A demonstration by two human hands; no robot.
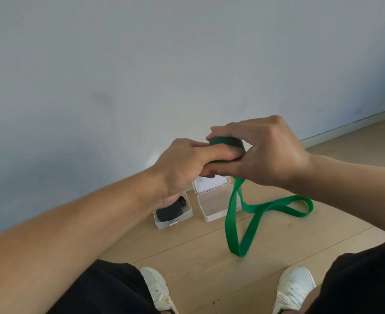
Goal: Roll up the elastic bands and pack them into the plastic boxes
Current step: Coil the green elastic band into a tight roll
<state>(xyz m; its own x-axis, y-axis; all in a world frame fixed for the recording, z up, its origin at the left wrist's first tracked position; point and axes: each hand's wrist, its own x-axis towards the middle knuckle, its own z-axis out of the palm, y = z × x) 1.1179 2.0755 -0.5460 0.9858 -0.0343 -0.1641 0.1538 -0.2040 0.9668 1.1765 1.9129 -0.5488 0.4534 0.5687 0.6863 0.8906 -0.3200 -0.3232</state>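
A green elastic band (250, 214) is partly wound into a flat roll (226, 142) held up between both hands. My left hand (182, 164) grips the roll from the left, thumb across its near side. My right hand (266, 150) holds it from the right, fingers curled over its top. The band's loose length hangs down and loops across the wooden floor. Below the hands stand two clear plastic boxes: the left box (164, 223) holds a rolled black band (168, 213), while the right box (211, 214) sits with its lid (211, 184) open.
A pale wall (141, 75) rises just behind the boxes, with a skirting board (356, 125) running off to the right. My two white shoes (157, 291) (293, 288) and black-clad knees frame the floor (187, 252) at the bottom.
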